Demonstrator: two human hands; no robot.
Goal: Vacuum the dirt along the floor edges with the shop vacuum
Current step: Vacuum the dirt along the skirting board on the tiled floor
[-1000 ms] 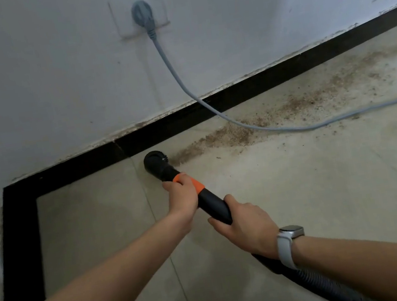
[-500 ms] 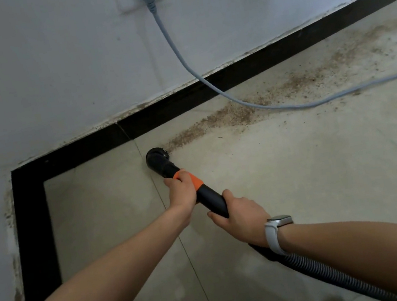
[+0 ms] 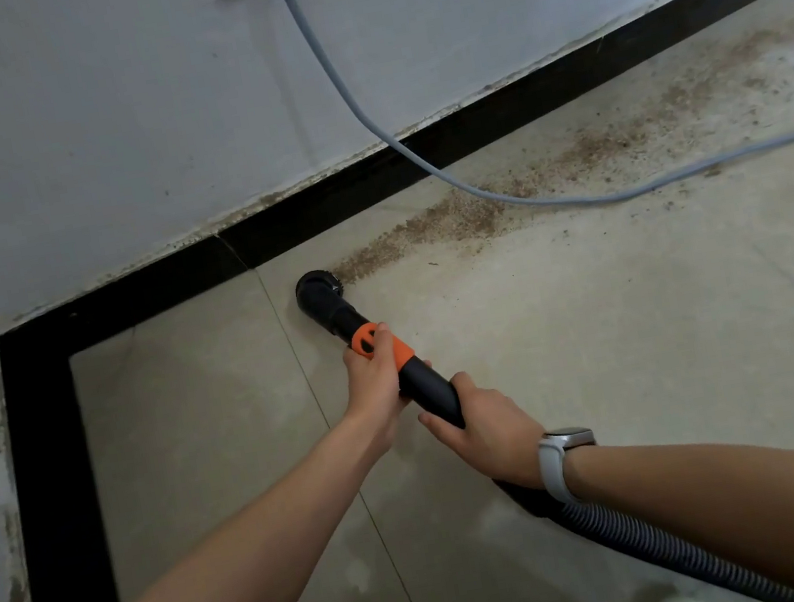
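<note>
- The round brush nozzle [image 3: 317, 288] sits on the tiled floor [image 3: 574, 350] at the near end of the dirt trail [image 3: 440, 226], just beside the black skirting [image 3: 329, 212]; placed there, I judge, so it can take the trail from its end.
- The left hand [image 3: 373, 377] wraps the wand [image 3: 430, 391] at its orange collar [image 3: 381, 347], close to the nozzle, likely for steering.
- The right hand [image 3: 488, 429], smartwatch [image 3: 562, 456] on the wrist, grips the wand further back where the ribbed hose [image 3: 645, 537] joins, probably to carry its weight.
- A grey power cord [image 3: 352, 99] drops from the wall and lies across the dirt ahead; it may snag.
</note>
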